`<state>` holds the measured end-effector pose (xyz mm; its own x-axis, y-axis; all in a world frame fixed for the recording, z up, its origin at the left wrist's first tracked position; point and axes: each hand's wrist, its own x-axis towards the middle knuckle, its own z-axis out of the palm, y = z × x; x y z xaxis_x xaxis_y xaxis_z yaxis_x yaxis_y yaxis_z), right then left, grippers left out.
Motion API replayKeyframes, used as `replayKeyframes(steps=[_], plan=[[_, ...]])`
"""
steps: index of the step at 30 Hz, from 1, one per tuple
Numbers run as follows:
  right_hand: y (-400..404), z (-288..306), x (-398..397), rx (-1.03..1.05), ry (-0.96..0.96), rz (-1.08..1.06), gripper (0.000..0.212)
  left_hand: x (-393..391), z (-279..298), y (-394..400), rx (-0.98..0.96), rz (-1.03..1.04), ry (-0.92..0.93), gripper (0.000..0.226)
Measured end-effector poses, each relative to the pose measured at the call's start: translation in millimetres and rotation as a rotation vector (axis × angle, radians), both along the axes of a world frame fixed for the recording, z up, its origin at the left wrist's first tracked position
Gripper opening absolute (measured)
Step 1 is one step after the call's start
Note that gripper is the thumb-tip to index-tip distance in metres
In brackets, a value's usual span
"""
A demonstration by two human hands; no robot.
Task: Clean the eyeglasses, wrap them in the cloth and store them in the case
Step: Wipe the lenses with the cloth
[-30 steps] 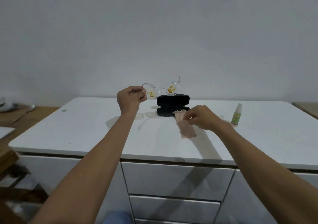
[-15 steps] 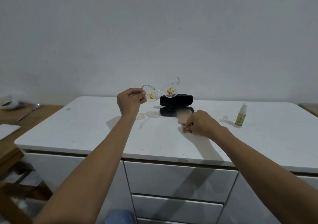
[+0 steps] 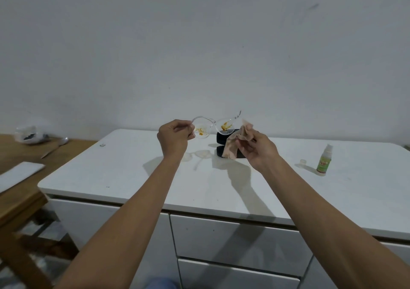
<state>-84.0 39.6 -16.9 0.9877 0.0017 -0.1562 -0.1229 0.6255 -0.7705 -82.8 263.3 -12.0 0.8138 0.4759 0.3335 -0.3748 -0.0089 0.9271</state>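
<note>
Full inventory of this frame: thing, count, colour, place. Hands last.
eyeglasses: 1, clear, orange-brown smears on both lenses, held up over cabinet
cloth: 1, beige, beside the glasses
case: 1, black, open, cabinet top behind the cloth
spray bottle: 1, white and green, cabinet right
cap: 1, clear, beside bottle
cabinet: 1, white, drawers
wooden table: 1, brown, left
left hand: pinches eyeglasses
right hand: holds cloth

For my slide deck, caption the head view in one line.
Left hand holds stained glasses up; right hand lifts cloth beside them.
</note>
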Motion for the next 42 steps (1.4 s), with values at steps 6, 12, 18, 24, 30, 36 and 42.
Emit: replayKeyframes(steps=[6,12,18,24,30,36,42], plan=[[29,4,0,-0.296,-0.138,-0.186,0.021,-4,4,0,0.046,-0.026,-0.003,0.007],[51,7,-4,-0.522,-0.276,-0.396,0.018,-12,13,-1,-0.003,-0.104,-0.008,0.010],[51,9,-6,-0.790,-0.378,-0.445,0.019,-16,20,4,-0.036,-0.114,-0.029,0.010],[41,-3,3,-1.068,-0.504,-0.418,0.031,-15,18,7,-0.061,-0.110,-0.008,0.010],[37,-7,1,-0.996,-0.483,-0.433,0.022,-15,12,5,-0.061,-0.124,-0.002,0.010],[43,1,-7,-0.730,-0.409,-0.461,0.021,-18,16,1,-0.071,-0.160,-0.021,0.010],[45,1,-3,-0.763,-0.381,-0.556,0.019,-19,19,2,-0.084,-0.175,-0.032,0.012]])
